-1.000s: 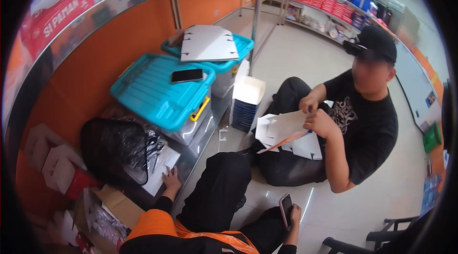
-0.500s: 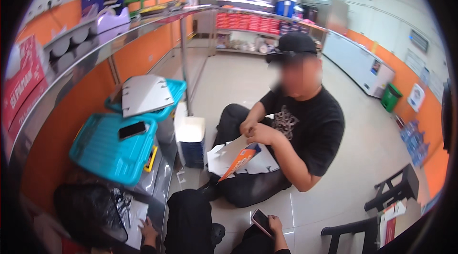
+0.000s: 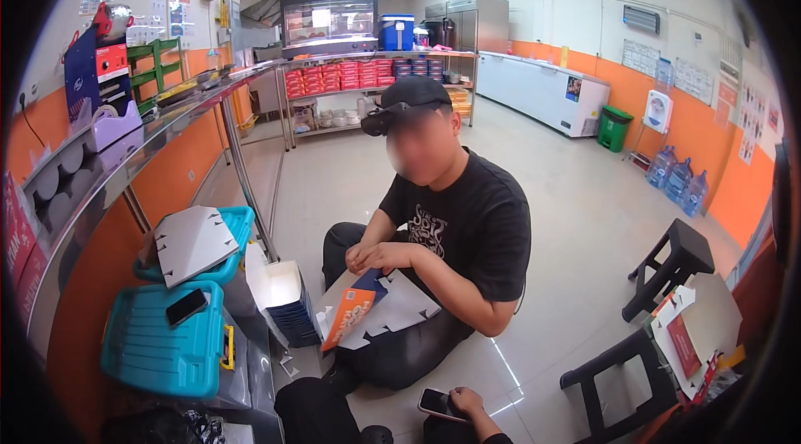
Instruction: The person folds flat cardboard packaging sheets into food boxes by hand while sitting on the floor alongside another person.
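My right hand (image 3: 468, 401) is low in the picture, right of the middle, with its fingers closed around the edge of a phone (image 3: 442, 405). The phone's dark screen faces up. My left hand is out of the picture. Across from me a person in a black cap and shirt sits cross-legged on the floor. That person's two hands (image 3: 380, 256) meet at the top edge of an orange, blue and white carton blank (image 3: 349, 315) that is partly folded. More white card (image 3: 409, 304) lies across their lap.
Left of the person stands a stack of folded cartons (image 3: 292, 310). Teal-lidded bins (image 3: 154, 352) carry another phone (image 3: 187, 307) and flat white blanks (image 3: 196, 245). A metal table (image 3: 179, 102) runs along the left. Black stools (image 3: 674, 264) stand at the right; card rests on the nearer one.
The view has tilted up and swung right. My left hand, earlier beside a black plastic bag on a white sheet, has left the picture. The phone stays in my right hand.
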Demonstrator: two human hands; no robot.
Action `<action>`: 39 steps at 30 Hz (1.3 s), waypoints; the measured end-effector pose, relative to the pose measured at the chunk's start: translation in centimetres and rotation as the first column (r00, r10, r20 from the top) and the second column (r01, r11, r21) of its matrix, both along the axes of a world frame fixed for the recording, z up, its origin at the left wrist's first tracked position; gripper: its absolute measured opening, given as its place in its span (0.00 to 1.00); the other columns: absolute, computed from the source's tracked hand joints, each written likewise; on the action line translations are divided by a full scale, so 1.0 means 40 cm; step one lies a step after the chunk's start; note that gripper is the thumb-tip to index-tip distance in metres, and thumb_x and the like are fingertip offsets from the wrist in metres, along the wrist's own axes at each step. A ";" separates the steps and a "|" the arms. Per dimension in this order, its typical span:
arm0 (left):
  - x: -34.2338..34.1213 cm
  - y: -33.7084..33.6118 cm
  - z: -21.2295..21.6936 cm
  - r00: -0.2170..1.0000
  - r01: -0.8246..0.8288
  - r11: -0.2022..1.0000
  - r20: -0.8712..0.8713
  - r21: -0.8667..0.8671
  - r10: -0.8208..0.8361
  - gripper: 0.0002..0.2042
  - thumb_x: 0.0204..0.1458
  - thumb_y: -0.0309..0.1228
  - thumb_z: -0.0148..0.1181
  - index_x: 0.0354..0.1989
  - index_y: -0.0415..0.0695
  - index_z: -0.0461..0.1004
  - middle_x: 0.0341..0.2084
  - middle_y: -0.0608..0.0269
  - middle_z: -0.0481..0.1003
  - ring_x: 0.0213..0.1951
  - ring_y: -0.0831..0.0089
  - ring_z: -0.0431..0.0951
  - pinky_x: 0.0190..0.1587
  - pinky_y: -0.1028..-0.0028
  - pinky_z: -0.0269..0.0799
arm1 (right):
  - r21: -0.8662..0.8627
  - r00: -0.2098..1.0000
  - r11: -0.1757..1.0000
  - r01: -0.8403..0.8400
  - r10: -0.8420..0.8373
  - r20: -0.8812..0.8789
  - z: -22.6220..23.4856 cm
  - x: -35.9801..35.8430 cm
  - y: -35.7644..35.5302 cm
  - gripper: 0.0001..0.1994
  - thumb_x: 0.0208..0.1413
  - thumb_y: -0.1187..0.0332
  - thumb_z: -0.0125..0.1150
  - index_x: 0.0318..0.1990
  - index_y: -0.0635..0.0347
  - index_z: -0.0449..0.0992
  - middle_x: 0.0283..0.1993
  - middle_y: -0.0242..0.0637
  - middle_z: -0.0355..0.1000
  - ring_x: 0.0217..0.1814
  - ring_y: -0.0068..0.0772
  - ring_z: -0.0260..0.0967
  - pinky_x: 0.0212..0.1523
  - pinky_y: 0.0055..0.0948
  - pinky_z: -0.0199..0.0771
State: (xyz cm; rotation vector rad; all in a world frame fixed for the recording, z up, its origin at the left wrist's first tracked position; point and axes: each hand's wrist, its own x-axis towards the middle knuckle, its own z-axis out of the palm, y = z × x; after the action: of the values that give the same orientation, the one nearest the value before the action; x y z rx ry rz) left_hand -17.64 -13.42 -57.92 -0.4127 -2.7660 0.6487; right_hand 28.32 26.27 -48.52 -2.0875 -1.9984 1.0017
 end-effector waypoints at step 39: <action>-0.006 0.061 0.175 0.937 -0.250 0.951 0.202 -0.181 0.285 0.23 0.53 0.28 0.36 0.60 0.51 0.50 0.59 0.54 0.49 0.48 0.43 0.66 0.54 0.48 0.54 | 0.009 0.998 1.000 -0.003 0.003 0.070 0.040 0.038 -0.038 0.21 0.47 0.51 0.41 0.39 0.50 0.75 0.39 0.44 0.72 0.44 0.45 0.68 0.46 0.38 0.66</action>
State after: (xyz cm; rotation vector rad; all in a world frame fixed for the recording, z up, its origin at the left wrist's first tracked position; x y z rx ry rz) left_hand -17.86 -10.99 -50.93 -0.1442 -3.0322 0.9369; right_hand 29.84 24.74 -46.91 -2.1448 -2.0348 0.9303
